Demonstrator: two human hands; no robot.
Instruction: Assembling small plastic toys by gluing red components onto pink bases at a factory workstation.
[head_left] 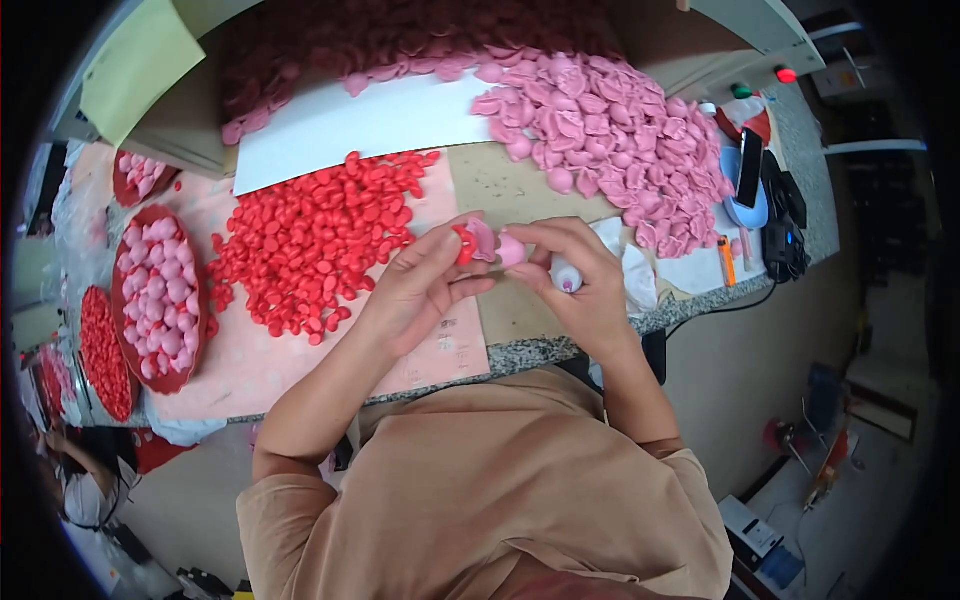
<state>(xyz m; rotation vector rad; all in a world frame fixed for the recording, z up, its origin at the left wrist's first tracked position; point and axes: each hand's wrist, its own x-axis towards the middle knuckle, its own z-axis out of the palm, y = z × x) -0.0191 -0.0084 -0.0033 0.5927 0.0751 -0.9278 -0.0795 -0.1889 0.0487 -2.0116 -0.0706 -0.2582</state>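
Near the front edge of the surface (530,352), the left hand (415,290) grasps a red piece (466,245) and pink shell (484,238) in its fingers (436,262), the right hand (592,280) a pink piece (511,249) and white bottle (566,276).

a speckled bench (535,352) bears a pink sheet (250,370).
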